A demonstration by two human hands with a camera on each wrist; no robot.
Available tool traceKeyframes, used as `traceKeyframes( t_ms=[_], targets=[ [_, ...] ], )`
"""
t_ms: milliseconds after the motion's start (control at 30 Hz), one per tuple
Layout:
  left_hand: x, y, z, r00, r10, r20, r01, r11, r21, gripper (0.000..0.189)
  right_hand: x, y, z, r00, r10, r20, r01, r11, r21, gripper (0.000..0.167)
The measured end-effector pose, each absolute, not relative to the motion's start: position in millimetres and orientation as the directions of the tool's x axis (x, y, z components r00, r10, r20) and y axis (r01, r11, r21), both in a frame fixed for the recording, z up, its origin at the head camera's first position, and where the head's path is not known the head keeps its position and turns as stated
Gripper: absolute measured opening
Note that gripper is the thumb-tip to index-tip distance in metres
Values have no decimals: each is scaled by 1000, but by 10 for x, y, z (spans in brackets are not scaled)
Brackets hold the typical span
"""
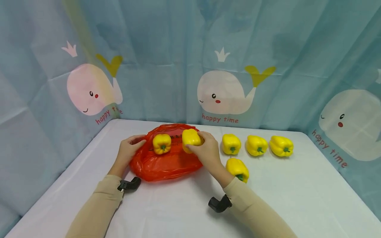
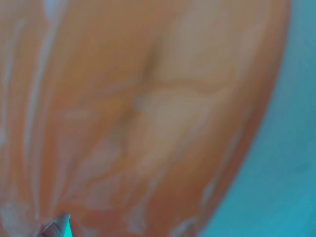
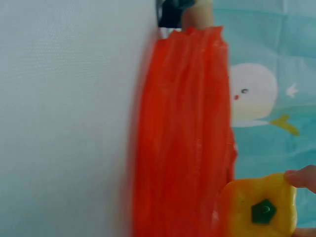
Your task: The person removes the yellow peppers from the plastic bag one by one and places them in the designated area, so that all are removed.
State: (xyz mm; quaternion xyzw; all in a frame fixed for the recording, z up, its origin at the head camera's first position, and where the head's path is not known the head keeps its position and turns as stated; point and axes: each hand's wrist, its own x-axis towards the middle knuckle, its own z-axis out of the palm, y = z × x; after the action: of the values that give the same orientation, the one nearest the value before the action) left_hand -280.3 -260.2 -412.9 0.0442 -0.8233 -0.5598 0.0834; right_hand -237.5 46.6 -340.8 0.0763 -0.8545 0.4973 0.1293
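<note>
A red plastic bag [image 1: 169, 169] lies spread on the table, its mouth facing up. My left hand [image 1: 128, 150] pinches the bag's left rim between thumb and fingers. Inside the bag sits one yellow bell pepper [image 1: 162, 144], green stem toward me. Over the bag's right side, my right hand [image 1: 208, 148] holds another yellow bell pepper [image 1: 190, 138]. That held pepper shows its green stem [image 3: 263, 211] in the right wrist view, with a fingertip [image 3: 299, 178] on its edge. Blurred bag film [image 2: 163, 118] fills most of the left wrist view.
Right of the bag, three yellow bell peppers stand in a row: a left one [image 1: 231, 144], a middle one [image 1: 256, 145] and a right one [image 1: 281, 146]. A nearer pepper [image 1: 237, 169] lies beside my right forearm. Behind the white table [image 1: 166, 211] hangs a whale-print curtain [image 1: 160, 82].
</note>
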Motion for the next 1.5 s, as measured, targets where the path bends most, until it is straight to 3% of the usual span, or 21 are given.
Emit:
traceKeyframes(
  t_ms=[500, 1500],
  targets=[
    [-2790, -2599, -4135, -983, -172, 64, -1, 352, 936, 56, -2086, 1022, -3162, -972, -29, 232, -222, 423, -879, 63],
    [-2773, -2603, -4127, -982, -181, 47, -23, 369, 929, 57, -1651, 2154, -3105, -971, 81, 226, -135, 594, -793, 75]
  ],
)
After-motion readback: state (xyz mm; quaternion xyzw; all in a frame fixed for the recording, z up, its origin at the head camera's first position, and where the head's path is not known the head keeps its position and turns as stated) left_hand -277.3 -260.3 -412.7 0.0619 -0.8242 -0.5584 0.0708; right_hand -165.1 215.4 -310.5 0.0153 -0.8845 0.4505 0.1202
